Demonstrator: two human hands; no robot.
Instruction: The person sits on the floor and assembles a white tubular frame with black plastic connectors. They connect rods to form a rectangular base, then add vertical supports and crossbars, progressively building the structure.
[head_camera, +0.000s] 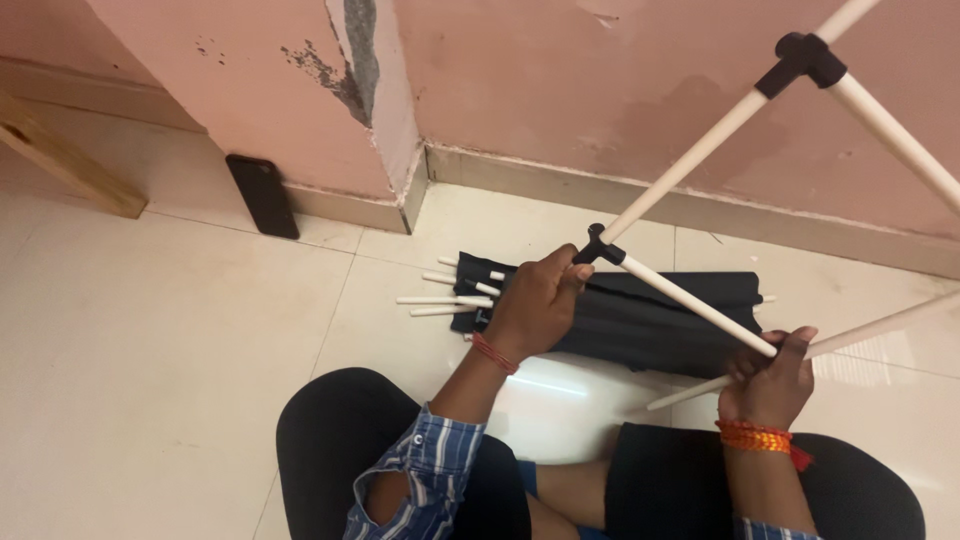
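Left hand (535, 300) clenched on black joint (597, 247), right hand (772, 380) gripping white rod (690, 303) above the folded black fabric (650, 320); best to keep rod in line with joint, push straight, no twisting.

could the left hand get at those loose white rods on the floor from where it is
Probably yes: the white rods lie just left of the left hand with bare floor between, but that hand grips the black connector and must release first.
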